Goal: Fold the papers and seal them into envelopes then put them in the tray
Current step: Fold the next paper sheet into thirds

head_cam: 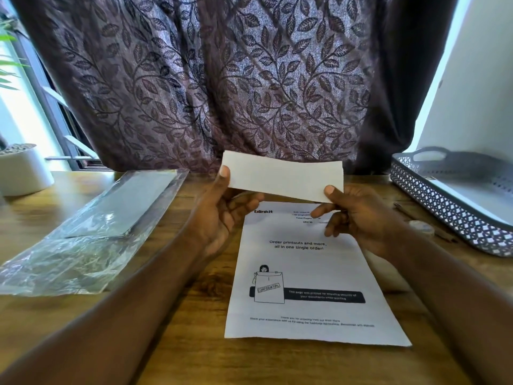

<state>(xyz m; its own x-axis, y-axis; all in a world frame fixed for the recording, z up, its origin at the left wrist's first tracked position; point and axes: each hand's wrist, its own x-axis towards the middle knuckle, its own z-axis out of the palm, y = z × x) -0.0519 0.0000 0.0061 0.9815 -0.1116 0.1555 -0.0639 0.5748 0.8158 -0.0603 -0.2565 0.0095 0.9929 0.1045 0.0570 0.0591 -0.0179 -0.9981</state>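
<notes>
The left hand [222, 209] and right hand [358, 215] each pinch an end of a folded paper [283, 176] above a printed sheet [302, 273] near the front edge of the tabletop [200, 357].

wooden table [180, 343] | printed sheet [305, 273] | plastic packet [91, 229] | tray [444, 207] | pot [25, 173]

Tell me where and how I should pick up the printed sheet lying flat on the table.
Probably the near right corner of the printed sheet, coming from your side. It lies flat on the table, so no edge is raised; lift that corner with a fingertip, then pinch. Its far edge is under the left hand and right hand, which both hold the white folded piece.
</notes>
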